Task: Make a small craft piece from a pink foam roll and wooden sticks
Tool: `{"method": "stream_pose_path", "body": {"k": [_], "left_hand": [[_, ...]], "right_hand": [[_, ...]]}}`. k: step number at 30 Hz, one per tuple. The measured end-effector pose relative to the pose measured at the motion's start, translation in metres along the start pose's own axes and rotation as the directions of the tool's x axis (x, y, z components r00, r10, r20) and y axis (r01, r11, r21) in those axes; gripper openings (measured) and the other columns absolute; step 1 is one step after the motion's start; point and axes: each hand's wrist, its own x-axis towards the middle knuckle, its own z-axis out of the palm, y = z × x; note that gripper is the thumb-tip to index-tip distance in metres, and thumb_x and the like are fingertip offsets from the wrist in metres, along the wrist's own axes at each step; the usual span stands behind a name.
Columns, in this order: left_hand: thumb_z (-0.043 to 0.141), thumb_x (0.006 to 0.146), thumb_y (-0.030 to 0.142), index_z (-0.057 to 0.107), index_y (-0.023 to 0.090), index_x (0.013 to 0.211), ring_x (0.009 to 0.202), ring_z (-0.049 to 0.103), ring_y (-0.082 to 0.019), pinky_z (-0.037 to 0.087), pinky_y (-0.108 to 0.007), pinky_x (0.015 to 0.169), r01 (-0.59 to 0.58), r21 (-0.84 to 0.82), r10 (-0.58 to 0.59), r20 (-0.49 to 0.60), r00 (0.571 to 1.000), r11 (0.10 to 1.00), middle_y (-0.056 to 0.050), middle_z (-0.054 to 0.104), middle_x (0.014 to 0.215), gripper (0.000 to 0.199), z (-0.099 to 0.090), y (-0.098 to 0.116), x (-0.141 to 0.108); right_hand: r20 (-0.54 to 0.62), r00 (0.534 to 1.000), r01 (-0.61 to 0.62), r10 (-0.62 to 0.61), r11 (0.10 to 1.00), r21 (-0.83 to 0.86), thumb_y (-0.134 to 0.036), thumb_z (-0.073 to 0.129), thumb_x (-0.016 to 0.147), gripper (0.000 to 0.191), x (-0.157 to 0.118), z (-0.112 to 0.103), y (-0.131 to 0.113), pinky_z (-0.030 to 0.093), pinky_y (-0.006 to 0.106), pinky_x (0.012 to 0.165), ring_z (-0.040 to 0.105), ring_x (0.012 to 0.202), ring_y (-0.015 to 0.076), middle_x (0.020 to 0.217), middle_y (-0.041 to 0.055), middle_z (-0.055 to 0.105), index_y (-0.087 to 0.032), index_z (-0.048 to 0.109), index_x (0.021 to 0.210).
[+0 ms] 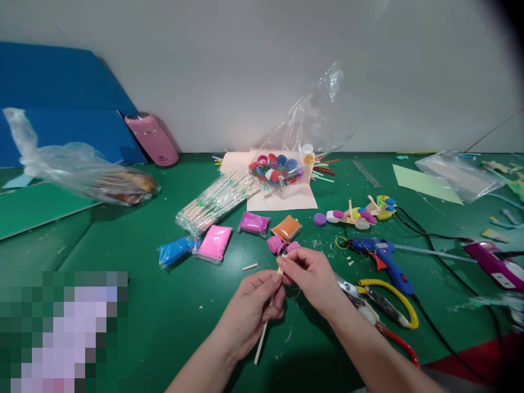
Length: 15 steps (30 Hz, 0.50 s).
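Note:
My left hand (256,305) is closed round a thin wooden stick (261,341), whose lower end sticks out below the palm. The fingertips of my right hand (309,275) pinch the upper end of the same stick, touching my left fingers. Just beyond my fingertips lie magenta caps (275,244). A short cut piece of stick (249,267) rests on the green table left of the hands. Packets of pink (215,243), purple (254,223), orange (287,228) and blue (177,251) clay lie behind the hands.
Pliers with yellow handles (409,314), a red-handled tool (399,344) and a blue glue gun (387,259) with its cord are at the right. Behind are wrapped chopsticks (216,201), bagged bottle caps (278,169), a cap-and-stick assembly (356,214) and a pink bottle (153,139).

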Motion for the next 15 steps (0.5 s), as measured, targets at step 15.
{"method": "stream_pose_path", "body": {"k": [15], "left_hand": [[0.052,0.077,0.022,0.063,0.009,0.071,0.035,0.028,-0.002,0.019,-0.021,0.044,-0.006,-0.044,0.003,-0.058,0.998,0.999,0.002,0.049,0.048,0.018,-0.0006,-0.0009,0.0000]], "right_hand": [[-0.038,0.999,-0.018,0.020,0.999,0.047,-0.030,0.056,0.073,0.021,0.0021,0.0020,0.0019,0.033,0.020,0.041,0.043,0.043,0.0084,0.044,-0.0047,0.050,-0.017,0.051,0.057]]}}
